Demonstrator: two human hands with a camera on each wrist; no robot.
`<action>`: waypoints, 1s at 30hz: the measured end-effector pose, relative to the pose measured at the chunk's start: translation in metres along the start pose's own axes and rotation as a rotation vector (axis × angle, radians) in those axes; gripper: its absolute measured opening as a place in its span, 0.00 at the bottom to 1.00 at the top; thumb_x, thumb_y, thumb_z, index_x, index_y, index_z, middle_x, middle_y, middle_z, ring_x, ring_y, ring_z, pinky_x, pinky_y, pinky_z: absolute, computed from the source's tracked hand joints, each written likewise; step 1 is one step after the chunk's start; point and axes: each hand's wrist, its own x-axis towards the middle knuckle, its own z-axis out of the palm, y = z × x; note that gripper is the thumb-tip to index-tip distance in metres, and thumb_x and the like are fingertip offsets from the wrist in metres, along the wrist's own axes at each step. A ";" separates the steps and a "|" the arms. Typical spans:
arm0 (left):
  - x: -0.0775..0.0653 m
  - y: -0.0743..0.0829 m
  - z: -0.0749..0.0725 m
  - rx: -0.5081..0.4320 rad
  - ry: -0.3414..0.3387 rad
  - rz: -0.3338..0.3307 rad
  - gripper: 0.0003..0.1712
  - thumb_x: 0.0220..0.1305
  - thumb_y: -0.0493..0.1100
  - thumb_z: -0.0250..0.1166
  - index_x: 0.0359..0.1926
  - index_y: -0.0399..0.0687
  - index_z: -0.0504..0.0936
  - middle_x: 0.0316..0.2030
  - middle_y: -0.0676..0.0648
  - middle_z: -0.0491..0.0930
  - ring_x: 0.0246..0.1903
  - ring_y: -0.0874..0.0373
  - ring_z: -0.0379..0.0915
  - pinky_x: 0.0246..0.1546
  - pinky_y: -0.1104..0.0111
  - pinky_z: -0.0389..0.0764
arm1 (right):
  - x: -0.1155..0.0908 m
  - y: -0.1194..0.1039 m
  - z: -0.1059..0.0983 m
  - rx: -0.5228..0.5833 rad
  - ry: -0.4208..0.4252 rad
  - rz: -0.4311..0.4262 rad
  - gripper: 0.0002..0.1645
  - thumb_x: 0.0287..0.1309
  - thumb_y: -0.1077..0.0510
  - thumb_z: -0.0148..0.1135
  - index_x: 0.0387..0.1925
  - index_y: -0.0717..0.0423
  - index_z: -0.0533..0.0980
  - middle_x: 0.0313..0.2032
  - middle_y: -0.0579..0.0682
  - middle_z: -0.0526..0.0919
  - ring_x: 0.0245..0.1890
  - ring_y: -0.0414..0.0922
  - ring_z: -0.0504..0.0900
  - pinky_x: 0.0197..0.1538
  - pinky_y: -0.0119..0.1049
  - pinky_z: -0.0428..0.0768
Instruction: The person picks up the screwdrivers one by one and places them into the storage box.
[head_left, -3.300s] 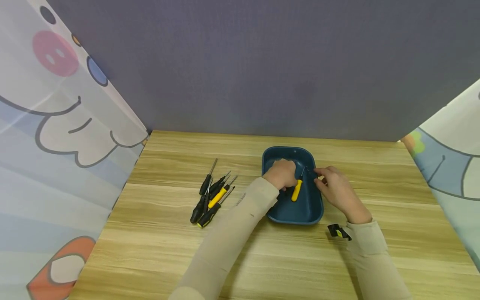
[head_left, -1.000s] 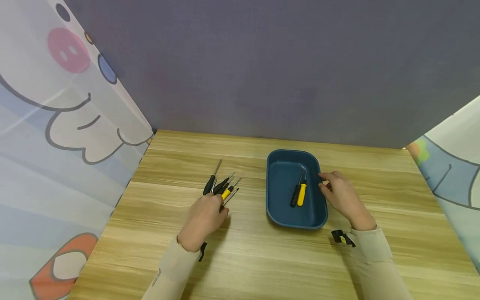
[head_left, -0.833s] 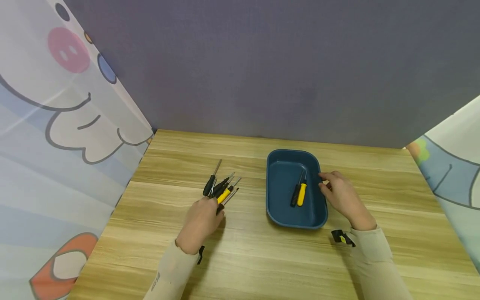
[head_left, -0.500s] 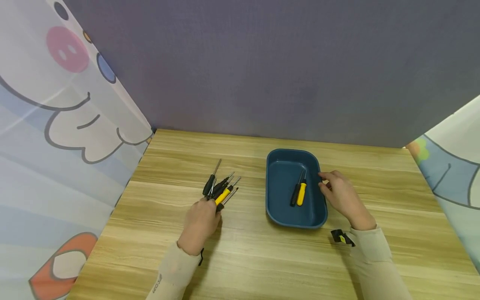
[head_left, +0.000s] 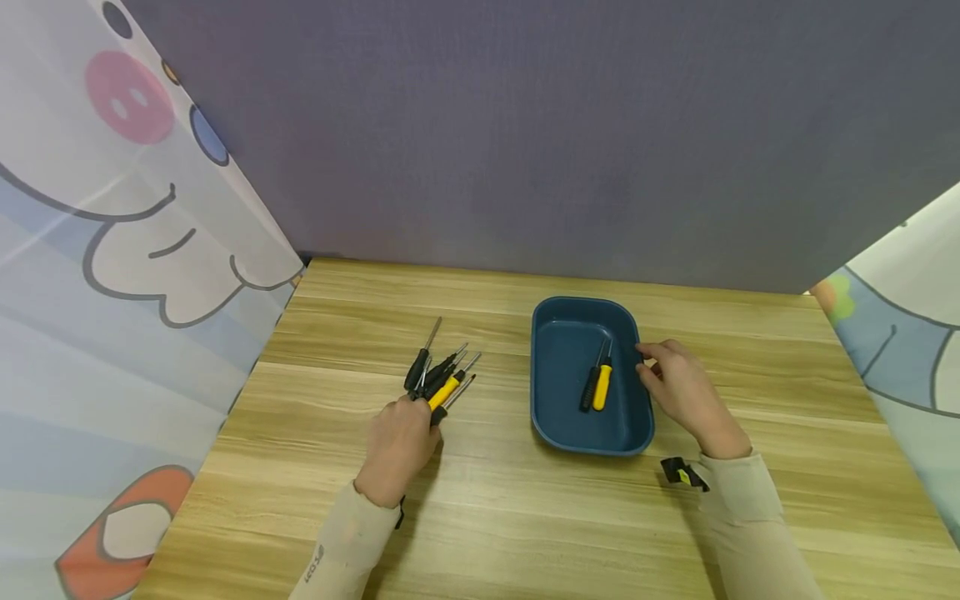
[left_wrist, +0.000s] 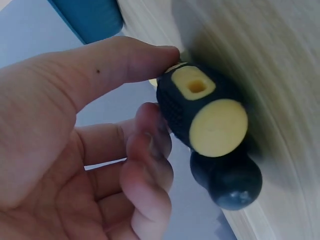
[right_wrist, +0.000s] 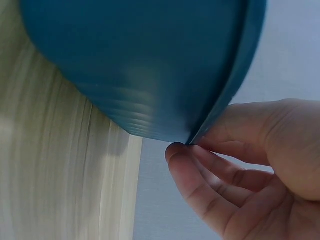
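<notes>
Here, the left hand [head_left: 400,442] pinches a screwdriver [left_wrist: 219,127], the right hand [head_left: 681,393] the tray rim [right_wrist: 239,65], tabletop [head_left: 491,483] stretching between them.

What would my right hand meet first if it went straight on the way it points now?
The blue bin, most likely: your right hand pinches its right-side rim, leaving no clear gap ahead, though depth is uncertain.

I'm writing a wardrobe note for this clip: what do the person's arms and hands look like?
The left hand and right hand are bare, without gloves. Both arms wear beige long sleeves. The left sleeve bears small dark lettering, too small to read. A black piece with a yellow-green mark shows by the right cuff.
</notes>
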 end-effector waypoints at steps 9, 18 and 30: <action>0.001 0.000 0.000 -0.064 -0.030 -0.021 0.25 0.52 0.42 0.73 0.13 0.52 0.64 0.14 0.50 0.65 0.13 0.58 0.60 0.08 0.67 0.62 | 0.001 0.000 0.000 0.011 -0.013 0.008 0.21 0.68 0.68 0.58 0.59 0.75 0.72 0.47 0.70 0.75 0.35 0.56 0.81 0.34 0.48 0.82; 0.012 0.008 -0.010 -0.166 -0.105 -0.067 0.24 0.54 0.49 0.71 0.12 0.52 0.67 0.13 0.52 0.63 0.12 0.58 0.60 0.10 0.66 0.63 | 0.001 0.000 -0.001 0.002 -0.009 0.005 0.21 0.67 0.68 0.58 0.59 0.76 0.72 0.47 0.70 0.75 0.34 0.55 0.81 0.33 0.48 0.81; 0.035 0.030 -0.022 -0.273 -0.013 0.098 0.31 0.53 0.51 0.71 0.06 0.58 0.60 0.07 0.63 0.49 0.10 0.68 0.44 0.09 0.74 0.48 | 0.001 0.000 0.000 0.006 -0.005 0.004 0.21 0.67 0.68 0.58 0.59 0.75 0.72 0.47 0.70 0.76 0.35 0.56 0.81 0.34 0.49 0.82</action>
